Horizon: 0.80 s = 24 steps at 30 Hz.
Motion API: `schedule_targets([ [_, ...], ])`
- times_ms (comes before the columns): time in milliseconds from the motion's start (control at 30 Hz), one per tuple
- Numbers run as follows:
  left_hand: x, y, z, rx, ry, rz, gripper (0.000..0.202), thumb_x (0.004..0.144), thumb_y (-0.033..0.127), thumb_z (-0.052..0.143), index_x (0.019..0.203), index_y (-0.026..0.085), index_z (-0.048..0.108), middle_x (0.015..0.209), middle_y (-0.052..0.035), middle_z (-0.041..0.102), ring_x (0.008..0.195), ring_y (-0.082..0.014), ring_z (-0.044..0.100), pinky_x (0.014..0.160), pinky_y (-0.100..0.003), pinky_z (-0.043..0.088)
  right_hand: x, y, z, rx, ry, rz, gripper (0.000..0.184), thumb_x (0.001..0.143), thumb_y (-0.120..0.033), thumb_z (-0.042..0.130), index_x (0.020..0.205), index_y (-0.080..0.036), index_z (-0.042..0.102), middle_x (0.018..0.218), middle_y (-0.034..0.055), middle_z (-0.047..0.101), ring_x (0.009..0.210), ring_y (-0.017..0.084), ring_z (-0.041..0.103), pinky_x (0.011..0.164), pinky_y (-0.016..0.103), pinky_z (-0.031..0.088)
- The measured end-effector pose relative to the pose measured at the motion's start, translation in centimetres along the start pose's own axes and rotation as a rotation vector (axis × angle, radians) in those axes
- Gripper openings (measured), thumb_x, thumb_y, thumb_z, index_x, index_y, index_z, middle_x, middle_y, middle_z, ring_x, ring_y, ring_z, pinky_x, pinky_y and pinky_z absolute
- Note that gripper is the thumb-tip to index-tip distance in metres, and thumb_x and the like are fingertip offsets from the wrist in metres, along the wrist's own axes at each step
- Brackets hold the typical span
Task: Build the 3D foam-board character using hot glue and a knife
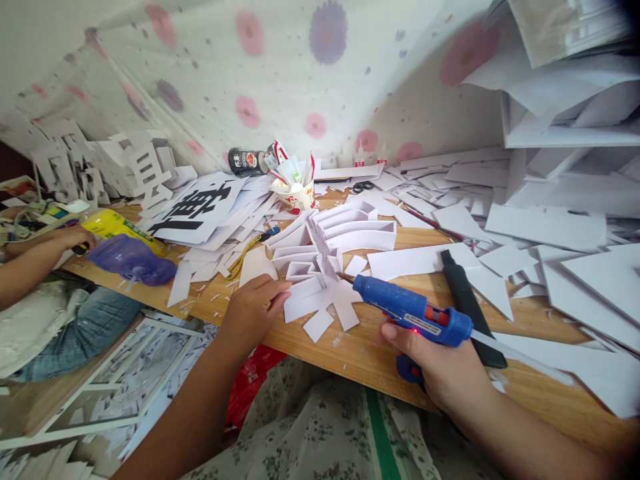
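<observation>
My right hand is wrapped round the handle of a blue hot glue gun, its small red light lit. A long translucent glue stick sticks out of its back. The nozzle points left at a white foam board character, built of flat strokes with upright side strips, lying near the table's front edge. At the character's left edge, my left hand is closed, with thumb and fingers pinching the board's rim. The fingertips are partly hidden, and I cannot tell whether the nozzle touches the board.
A black flat-sided tool lies right of the glue gun. Behind stand a paper cup of tubes and a tipped dark can. White board scraps cover the right. A co-worker's hand is left, near a purple bottle.
</observation>
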State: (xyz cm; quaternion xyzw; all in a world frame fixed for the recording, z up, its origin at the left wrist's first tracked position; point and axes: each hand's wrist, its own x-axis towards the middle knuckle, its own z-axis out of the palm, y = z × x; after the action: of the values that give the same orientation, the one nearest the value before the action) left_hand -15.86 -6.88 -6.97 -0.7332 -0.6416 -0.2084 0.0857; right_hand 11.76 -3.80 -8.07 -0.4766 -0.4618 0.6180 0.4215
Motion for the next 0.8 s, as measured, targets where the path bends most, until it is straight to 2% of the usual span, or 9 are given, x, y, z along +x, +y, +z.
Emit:
schedule_targets([
  [167,-0.3,-0.1,-0.1,-0.113,0.003,-0.085,0.019,0.089,0.03,0.056,0.093,0.019,0.07,0.086,-0.0019,0.07,0.073,-0.0128,0.062,0.069,-0.024,0.049,-0.1,-0.1,0.1,0.032,-0.001,0.001,0.029,0.059,-0.043,0.082,0.074,-0.022,0.068,0.068,0.0012,0.07,0.069,0.021,0.065,0.069,0.033,0.051],
  [367,-1.1,-0.7,-0.1,-0.255,0.103,-0.127,0.011,0.084,0.029,0.063,0.084,0.019,0.068,0.082,-0.0006,0.07,0.073,-0.0128,0.065,0.069,-0.023,0.052,0.3,0.3,-0.4,-0.043,0.025,0.042,0.033,0.06,-0.047,0.081,0.075,-0.021,0.068,0.068,0.0028,0.068,0.063,0.021,0.061,0.057,0.031,0.048],
  [567,-2.1,-1.6,0.8,-0.358,0.174,-0.005,0.005,0.084,0.019,0.064,0.089,0.021,0.066,0.083,-0.0008,0.068,0.078,-0.0131,0.065,0.071,-0.025,0.053,1.4,1.2,-1.0,-0.084,-0.02,0.12,0.032,0.062,-0.048,0.08,0.072,-0.02,0.07,0.065,0.0059,0.069,0.053,0.016,0.054,0.044,0.026,0.042],
  [800,-2.8,-2.9,1.2,-0.484,0.148,0.141,0.02,0.082,0.007,0.064,0.096,0.021,0.064,0.087,-0.003,0.067,0.082,-0.0138,0.063,0.075,-0.028,0.055,2.5,1.0,-1.8,-0.319,-0.184,0.081,0.023,0.073,-0.047,0.072,0.072,-0.024,0.074,0.071,0.0086,0.071,0.064,0.021,0.065,0.053,0.027,0.053],
])
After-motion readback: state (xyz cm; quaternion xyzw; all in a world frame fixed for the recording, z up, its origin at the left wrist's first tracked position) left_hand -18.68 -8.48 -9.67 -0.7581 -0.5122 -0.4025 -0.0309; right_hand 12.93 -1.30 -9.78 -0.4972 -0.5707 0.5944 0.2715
